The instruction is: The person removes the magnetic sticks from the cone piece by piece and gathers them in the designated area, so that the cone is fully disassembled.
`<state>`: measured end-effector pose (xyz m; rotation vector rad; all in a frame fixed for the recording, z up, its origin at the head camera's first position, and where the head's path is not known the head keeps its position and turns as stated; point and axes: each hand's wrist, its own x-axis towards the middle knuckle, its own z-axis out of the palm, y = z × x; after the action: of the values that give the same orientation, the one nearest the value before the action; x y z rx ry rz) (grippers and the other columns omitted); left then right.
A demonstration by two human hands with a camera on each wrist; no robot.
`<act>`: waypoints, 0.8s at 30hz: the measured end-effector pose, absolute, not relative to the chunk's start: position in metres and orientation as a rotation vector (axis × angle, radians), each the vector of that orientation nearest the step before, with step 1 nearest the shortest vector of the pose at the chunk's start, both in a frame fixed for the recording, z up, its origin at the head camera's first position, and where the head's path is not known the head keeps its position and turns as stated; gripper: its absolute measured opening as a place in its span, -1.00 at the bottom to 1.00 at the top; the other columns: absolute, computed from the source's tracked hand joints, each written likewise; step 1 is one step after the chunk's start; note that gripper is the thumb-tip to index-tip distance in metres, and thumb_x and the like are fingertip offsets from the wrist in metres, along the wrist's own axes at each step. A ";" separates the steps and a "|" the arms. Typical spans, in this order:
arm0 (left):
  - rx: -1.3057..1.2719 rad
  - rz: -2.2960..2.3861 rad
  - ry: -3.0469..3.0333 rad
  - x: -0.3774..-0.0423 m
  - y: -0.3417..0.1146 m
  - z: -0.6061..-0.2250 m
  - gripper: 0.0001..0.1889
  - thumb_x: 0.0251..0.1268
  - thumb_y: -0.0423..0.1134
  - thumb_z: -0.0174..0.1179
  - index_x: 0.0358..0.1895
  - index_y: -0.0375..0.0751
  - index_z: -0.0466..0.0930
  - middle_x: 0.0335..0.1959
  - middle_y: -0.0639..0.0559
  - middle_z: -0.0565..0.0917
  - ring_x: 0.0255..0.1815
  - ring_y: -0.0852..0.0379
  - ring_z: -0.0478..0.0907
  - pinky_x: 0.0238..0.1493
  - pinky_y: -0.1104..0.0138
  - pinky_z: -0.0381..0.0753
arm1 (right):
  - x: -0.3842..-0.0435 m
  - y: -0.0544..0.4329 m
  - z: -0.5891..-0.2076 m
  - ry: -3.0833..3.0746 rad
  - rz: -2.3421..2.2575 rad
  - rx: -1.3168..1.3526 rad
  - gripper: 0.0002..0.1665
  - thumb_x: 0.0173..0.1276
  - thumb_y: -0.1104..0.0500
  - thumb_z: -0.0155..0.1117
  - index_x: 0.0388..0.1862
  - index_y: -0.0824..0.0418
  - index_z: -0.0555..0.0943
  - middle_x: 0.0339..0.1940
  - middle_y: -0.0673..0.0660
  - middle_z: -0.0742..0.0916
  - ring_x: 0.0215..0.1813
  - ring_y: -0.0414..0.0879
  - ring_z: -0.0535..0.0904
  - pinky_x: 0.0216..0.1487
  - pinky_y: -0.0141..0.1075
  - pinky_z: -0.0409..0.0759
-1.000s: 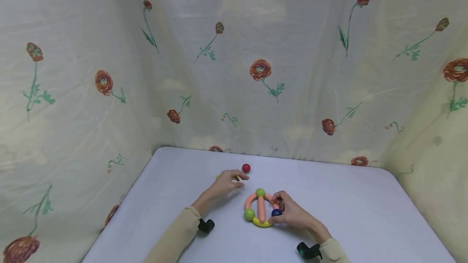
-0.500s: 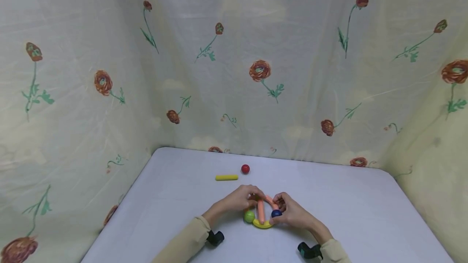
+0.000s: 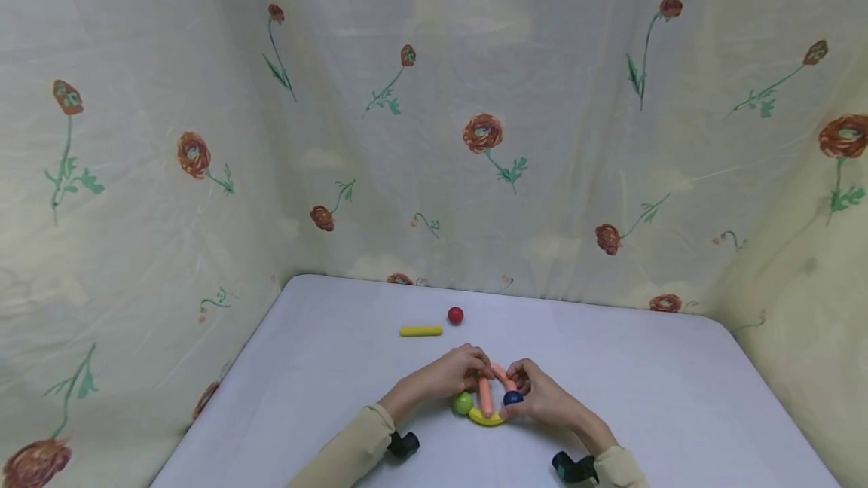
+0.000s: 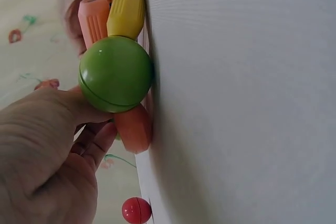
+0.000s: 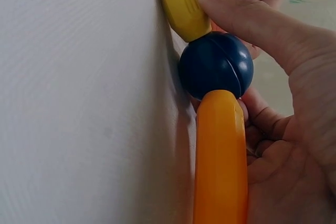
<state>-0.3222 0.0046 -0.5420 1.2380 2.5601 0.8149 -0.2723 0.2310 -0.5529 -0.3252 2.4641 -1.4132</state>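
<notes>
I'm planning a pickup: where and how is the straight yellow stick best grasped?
Probably at mid-length, from above, pinching its long sides: the straight yellow stick lies flat and slim on the white table, with the red ball near its right end.

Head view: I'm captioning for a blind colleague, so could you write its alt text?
A person's left hand and right hand hold a colorful toy ring on a white table. Beyond them lie a yellow bar and a red ball; flower-patterned fabric hangs behind the table.
</notes>
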 end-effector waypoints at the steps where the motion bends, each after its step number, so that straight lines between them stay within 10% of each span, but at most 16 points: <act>1: 1.244 0.816 2.562 -0.322 0.004 -0.543 -0.75 0.27 -0.35 0.25 -0.01 -0.03 0.70 0.02 0.21 0.59 0.04 0.33 0.42 0.12 0.42 0.45 | -0.272 0.231 -0.553 2.464 -1.413 -0.323 -0.17 -0.06 0.15 0.61 0.11 0.31 0.31 -0.06 0.20 0.50 -0.10 -0.03 0.43 -0.21 -0.37 0.47; 24: 1.029 1.127 2.469 -0.326 -0.003 -0.548 -0.74 0.21 -0.29 0.32 -0.03 0.03 0.69 -0.02 0.24 0.65 -0.04 0.39 0.50 0.10 0.44 0.51 | -0.275 0.231 -0.554 2.458 -1.363 -0.288 -0.12 -0.09 0.06 0.63 0.10 0.25 0.29 -0.08 0.17 0.52 -0.07 -0.04 0.43 -0.08 -0.28 0.47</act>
<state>-0.3259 -0.0030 -0.5481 1.0293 2.4694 1.1275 -0.2748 0.2308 -0.5543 -0.2881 2.4580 -1.3627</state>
